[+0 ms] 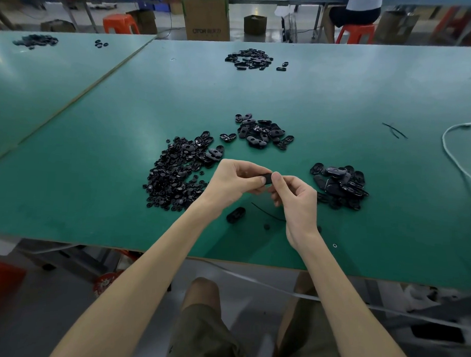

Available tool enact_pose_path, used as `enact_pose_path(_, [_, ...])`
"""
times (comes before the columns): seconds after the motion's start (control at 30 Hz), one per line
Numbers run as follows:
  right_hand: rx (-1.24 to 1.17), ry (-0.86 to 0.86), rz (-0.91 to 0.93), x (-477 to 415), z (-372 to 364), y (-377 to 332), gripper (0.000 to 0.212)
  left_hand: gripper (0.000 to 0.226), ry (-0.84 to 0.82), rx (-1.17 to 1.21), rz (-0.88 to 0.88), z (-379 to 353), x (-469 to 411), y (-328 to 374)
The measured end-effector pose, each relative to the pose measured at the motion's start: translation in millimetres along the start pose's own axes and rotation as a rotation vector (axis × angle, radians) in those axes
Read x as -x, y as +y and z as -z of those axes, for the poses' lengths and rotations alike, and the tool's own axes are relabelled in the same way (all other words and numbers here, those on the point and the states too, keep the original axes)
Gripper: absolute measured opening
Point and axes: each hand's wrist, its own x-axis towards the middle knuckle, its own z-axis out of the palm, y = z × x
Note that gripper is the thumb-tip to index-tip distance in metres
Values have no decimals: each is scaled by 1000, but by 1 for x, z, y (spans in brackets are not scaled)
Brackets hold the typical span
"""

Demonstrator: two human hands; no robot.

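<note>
The surface (pixel 338 101) is a smooth green sheet with a soft sheen where light falls; its near edge shows bare pale wood. The small black piece (pixel 267 178), pinched between the left hand (pixel 234 183) and the right hand (pixel 297 199), looks like matt plastic. The oval shells (pixel 341 182) are glossy black plastic, while the small round parts (pixel 173 176) look duller. The white cord (pixel 449 151) seems to be twisted fibre. The box (pixel 205 17) is brown cardboard and the stool (pixel 119 23) is shiny orange plastic.
</note>
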Motion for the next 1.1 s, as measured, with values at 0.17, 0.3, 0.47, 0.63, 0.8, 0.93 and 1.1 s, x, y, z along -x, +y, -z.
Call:
enact_pose_path(0.17, [10, 48, 4, 0, -2, -2, 24, 20, 84, -47, -43, -11, -9, 14])
enact_pose_path(0.3, [125, 1, 14, -1, -5, -5, 22, 12, 44, -166, -144, -47, -32, 38])
enact_pose_path(0.47, [95, 0, -102, 3, 0, -4, 28, 11, -123, -361, -179, -106, -56, 42])
enact_pose_path(0.63, [-248, -85, -173, 1, 4, -3, 23, 25, -164, -516, -133, -124, -69, 30])
enact_pose_path(0.8, [266, -21, -63, 0, -2, 3, 28, 29, -9, -580, -149, -101, -69, 24])
enact_pose_path(0.93, [207, -33, 26, 1, -4, -2, 18, 42, 171, -771, -130, -56, -73, 15])
enact_pose_path(1.1, [177, -35, 34, 2, -5, 0, 15, 45, 353, -1149, -21, 20, -79, -4])
